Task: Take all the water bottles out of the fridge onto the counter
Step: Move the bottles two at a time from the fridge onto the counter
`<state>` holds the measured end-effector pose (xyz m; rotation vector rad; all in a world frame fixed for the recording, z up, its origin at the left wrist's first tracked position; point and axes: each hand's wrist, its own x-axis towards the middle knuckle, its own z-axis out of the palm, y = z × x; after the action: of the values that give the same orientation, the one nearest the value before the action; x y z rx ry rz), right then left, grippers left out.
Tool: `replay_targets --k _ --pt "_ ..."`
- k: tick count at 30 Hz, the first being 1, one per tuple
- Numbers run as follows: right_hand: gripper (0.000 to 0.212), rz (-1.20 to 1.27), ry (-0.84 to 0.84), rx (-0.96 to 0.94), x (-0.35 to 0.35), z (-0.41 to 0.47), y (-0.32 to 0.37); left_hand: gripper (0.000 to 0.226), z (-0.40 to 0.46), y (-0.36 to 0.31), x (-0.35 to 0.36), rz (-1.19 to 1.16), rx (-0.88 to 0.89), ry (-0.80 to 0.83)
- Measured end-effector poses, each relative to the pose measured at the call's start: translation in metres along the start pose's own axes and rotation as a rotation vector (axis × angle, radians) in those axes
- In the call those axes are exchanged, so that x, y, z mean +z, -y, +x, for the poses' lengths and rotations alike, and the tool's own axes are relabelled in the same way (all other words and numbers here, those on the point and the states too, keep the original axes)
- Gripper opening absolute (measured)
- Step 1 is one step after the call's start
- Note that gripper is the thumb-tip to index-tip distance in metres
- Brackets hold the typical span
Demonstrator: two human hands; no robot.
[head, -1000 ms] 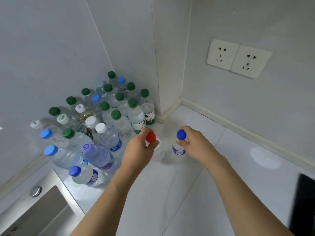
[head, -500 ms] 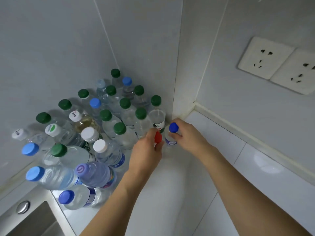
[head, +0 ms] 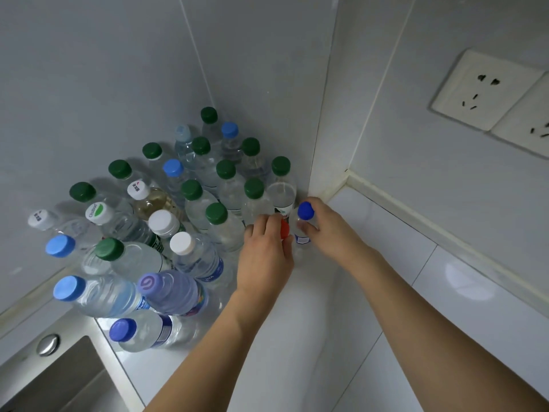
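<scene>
So both hands hold by the neck: left hand (head: 264, 251) wraps the red-capped clear plastic bottle (head: 284, 228), right hand (head: 329, 230) pinches the blue-capped clear plastic bottle (head: 305, 210), probably parking them beside the cluster on the white table (head: 297, 337).

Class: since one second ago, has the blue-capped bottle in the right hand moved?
Yes. The blue-capped bottle in the right hand has gone away from the person, toward the wall corner, joining the standing bottles.

The left hand (head: 266, 251) is covering most of the red-capped bottle (head: 284, 228), so only its cap is showing. The right hand (head: 329, 230) is hiding part of the blue-capped bottle (head: 303, 230). The sink (head: 56, 379) and wall sockets (head: 490, 93) are getting cut off at the edges.
</scene>
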<state>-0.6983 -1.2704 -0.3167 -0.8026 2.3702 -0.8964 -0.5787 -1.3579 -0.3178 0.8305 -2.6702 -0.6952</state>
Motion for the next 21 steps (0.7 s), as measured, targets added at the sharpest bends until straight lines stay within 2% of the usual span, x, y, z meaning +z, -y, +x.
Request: replay_targets --k 8,13,21 --pt "0.059 0.004 -0.085 -0.001 -0.007 -0.037 0.002 0.038 0.002 0.0 -0.009 0.079 0.033 0.065" --pt "0.058 -0.068 -0.136 0.023 -0.03 -0.089 -0.007 0.055 -0.009 -0.009 -0.03 0.178 0.131 0.051" --pt "0.056 -0.088 -0.288 0.121 -0.071 -0.196 -0.032 0.055 -0.056 -0.076 -0.04 0.178 0.307 0.105"
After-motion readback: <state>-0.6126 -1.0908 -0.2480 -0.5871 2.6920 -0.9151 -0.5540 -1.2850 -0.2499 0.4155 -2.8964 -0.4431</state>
